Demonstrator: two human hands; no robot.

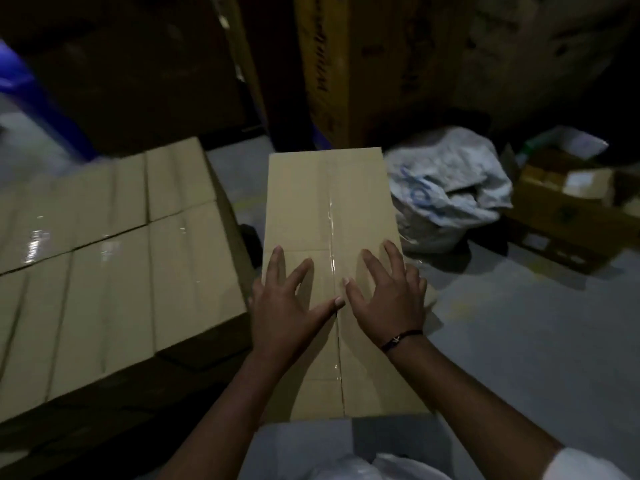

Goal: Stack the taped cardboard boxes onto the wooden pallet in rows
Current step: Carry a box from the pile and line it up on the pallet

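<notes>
A tall tan cardboard box (311, 202) stands in front of me on the floor, clear tape running down its centre seam. My left hand (287, 303) lies flat on its top, left of the seam, fingers spread. My right hand (388, 292) presses flat on the right side, thumb touching the tape. To the left, several taped boxes (114, 271) lie packed in rows at a lower level; whatever they rest on is hidden in shadow.
A crumpled white sack (446, 188) sits on the grey floor right of the box. Open brown cartons (568, 202) stand at the far right. Large dark cartons (363, 64) form a wall behind. Something blue (20, 77) shows at the far left.
</notes>
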